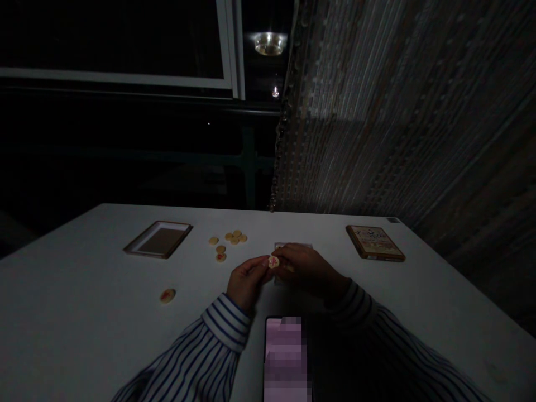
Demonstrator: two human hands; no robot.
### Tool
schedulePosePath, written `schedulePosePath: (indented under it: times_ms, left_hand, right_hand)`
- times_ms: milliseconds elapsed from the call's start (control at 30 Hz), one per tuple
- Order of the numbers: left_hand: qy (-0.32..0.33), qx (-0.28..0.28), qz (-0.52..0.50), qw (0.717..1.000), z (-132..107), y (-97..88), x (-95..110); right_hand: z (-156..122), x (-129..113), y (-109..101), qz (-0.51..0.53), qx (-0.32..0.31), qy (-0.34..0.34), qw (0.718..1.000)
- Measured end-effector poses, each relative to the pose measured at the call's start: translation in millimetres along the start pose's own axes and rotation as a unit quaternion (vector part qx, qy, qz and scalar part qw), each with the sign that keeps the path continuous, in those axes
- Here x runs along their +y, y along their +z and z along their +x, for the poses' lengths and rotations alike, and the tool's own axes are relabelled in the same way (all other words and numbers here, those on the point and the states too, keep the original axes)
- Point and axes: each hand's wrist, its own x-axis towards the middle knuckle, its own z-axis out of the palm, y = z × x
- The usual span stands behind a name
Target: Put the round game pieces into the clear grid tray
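A round, pale Chinese chess piece (273,262) with a red character on its face is held up in front of me. My left hand (248,279) pinches it at its left edge between thumb and fingers. At its upper right edge, the closed fingers of my right hand (307,269) grip it too. Beneath the right hand lies a shallow clear tray (307,245), mostly hidden, and its contents cannot be made out. A chess piece with a red mark (167,296) rests on the table, left of my left hand.
Several loose chess pieces (234,237) lie beyond my left hand on the white table (104,329). An open box half (161,240) sits at left, a printed box lid (376,243) at right. A lit phone (286,357) is at the near side. Behind hangs a string curtain (355,139).
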Motion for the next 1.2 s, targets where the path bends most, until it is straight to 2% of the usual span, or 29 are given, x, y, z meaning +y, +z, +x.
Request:
schedulePosePath:
  times_ms: [333,400,467,533,667,800,900,1000,1200]
  left_hand:
    - [0.015,0.001,0.017,1.000,-2,3.4,5]
    - [0.026,0.004,0.043,0.999,-2,3.9,7]
    - [0.058,0.014,0.111,0.992,-2,2.9,8]
    - [0.102,0.021,0.217,0.970,-1,0.1,6]
    - [0.172,-0.005,0.411,0.895,1,-7.3,-3]
    - [0.223,-0.065,0.508,0.830,1,-9.8,-11]
    - [0.226,-0.091,0.569,0.785,0,-8.4,-9]
    - [0.220,-0.094,0.605,0.759,-1,-7.6,-7]
    - [0.214,-0.091,0.628,0.742,1,-7.8,-8]
  right_hand:
    - [-3,-1,0,-0.055,0.028,-0.001,0.998]
    - [-3,0,1,-0.051,0.027,-0.005,0.998]
    - [-3,0,-1,-0.046,0.023,-0.003,0.999]
    - [-4,1,-4,-0.038,0.017,0.006,0.999]
    - [-5,2,-12,-0.030,0.004,0.026,0.999]
    - [-7,4,-19,-0.030,0.002,0.035,0.999]
    - [-7,5,-24,-0.031,-0.009,0.056,0.998]
    - [-8,6,-28,-0.031,-0.008,0.077,0.997]
    - [-13,11,-38,-0.046,0.005,0.106,0.993]
